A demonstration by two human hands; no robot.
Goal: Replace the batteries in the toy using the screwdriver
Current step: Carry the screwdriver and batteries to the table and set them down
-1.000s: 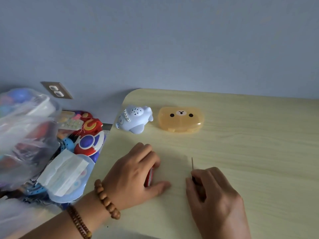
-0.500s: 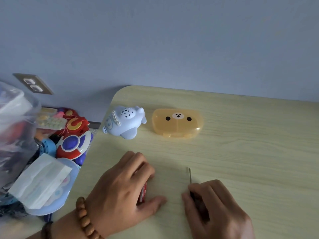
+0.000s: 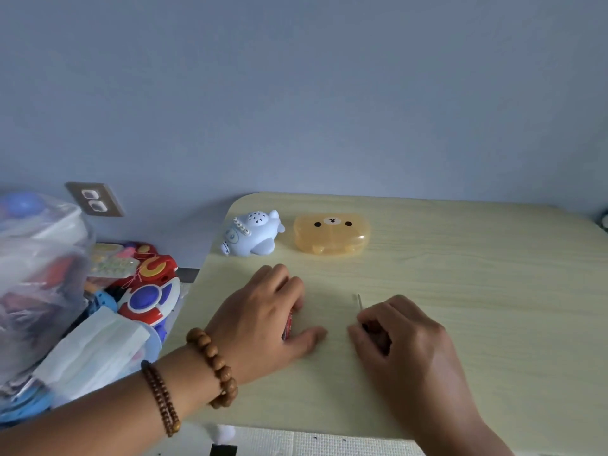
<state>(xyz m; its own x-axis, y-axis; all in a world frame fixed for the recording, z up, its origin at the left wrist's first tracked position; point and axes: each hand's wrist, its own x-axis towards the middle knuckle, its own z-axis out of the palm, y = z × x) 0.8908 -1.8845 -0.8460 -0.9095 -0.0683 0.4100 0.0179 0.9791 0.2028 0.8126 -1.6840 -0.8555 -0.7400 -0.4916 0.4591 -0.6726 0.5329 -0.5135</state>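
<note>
- Two hands rest low on the table (image 3: 477, 307), nearest the camera. The left hand (image 3: 263, 324) wears beaded bracelets (image 3: 214, 366) at the wrist.
- Its fingers (image 3: 279, 284) are bent over a small red item (image 3: 289, 325). Only a sliver of it shows between them and the thumb, which lies flat, so what it is cannot be told.
- The right hand (image 3: 408, 340) is curled tight round the screwdriver (image 3: 359, 301). The handle is hidden in the fist, and the thin shaft pokes out pointing away toward the wall.
- Beyond both hands, near the table's far left corner, lies the toy (image 3: 251, 236), a pale blue plane-like figure that neither hand touches. Just beside it on the right sits a closed orange case (image 3: 332, 235) with a bear face.
- The toy lies ahead and to the left of the screwdriver tip, almost straight in front of the left fingers, so the left hand is plainly nearer. Its long axis runs roughly across the table, nose to the left.
- No battery door shows from here. The left hand would likely have to drop the red item, fetch the toy and turn it over before the tool is any use.
- Off the table's left edge are a clear bag (image 3: 39, 274) of toys, a face mask (image 3: 95, 353) and, behind them, a wall socket (image 3: 95, 200).
</note>
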